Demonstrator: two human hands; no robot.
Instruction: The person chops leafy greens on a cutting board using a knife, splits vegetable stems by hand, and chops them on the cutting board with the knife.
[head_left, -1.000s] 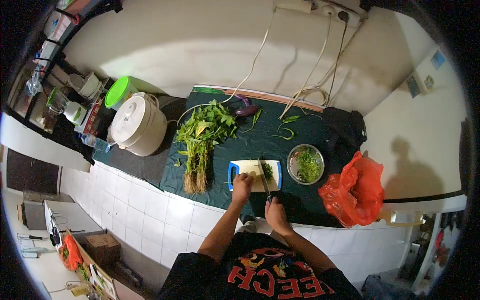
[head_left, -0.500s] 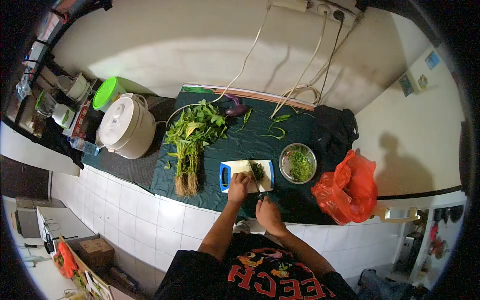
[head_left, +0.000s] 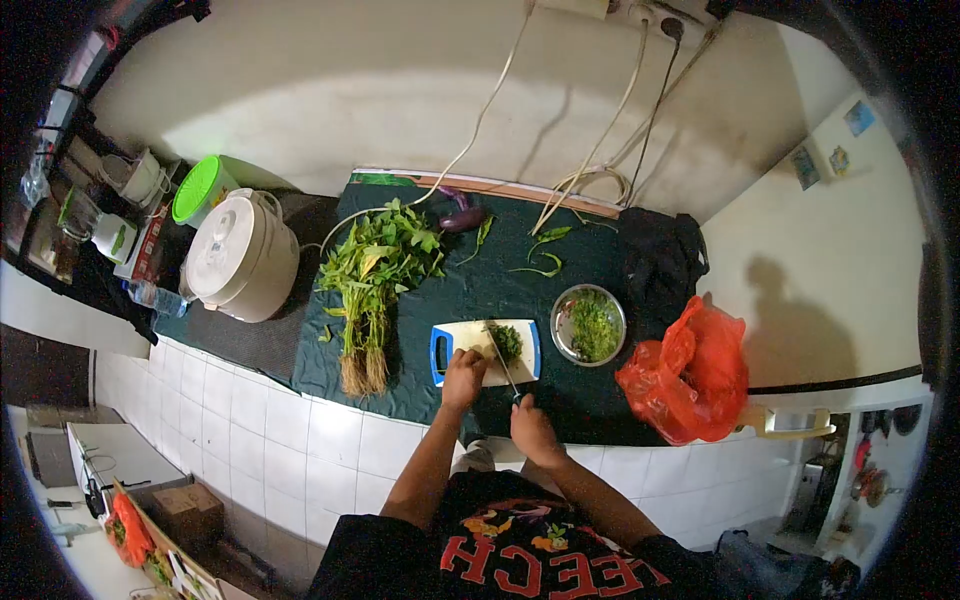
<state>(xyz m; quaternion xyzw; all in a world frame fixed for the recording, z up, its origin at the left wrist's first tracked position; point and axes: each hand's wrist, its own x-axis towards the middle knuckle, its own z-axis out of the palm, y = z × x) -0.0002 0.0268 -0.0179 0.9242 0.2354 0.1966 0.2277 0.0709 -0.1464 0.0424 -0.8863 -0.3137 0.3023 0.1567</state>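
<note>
A white cutting board with a blue rim (head_left: 528, 372) lies near the front edge of the dark green cloth. Chopped greens (head_left: 507, 343) are heaped on its right half. My right hand (head_left: 533, 425) is closed around the handle of a knife (head_left: 503, 364), whose blade slants across the board just left of the heap. My left hand (head_left: 463, 378) is on the board's left part, fingers curled close to the blade; what they hold is hidden. To the right of the board stands a metal bowl (head_left: 559, 344) with cut greens in it.
Leafy greens with roots (head_left: 370, 290) lie left of the board. Behind are an eggplant (head_left: 464, 220), green peppers (head_left: 549, 237) and a cable. A red plastic bag (head_left: 690, 375) sits at the right, a dark bag (head_left: 660, 265) behind it. A white cooker (head_left: 240, 258) stands at the left.
The whole view has shifted, so the table's things appear further left. Both hands remain at the board, with the knife in my right hand; the blade's angle differs slightly.
</note>
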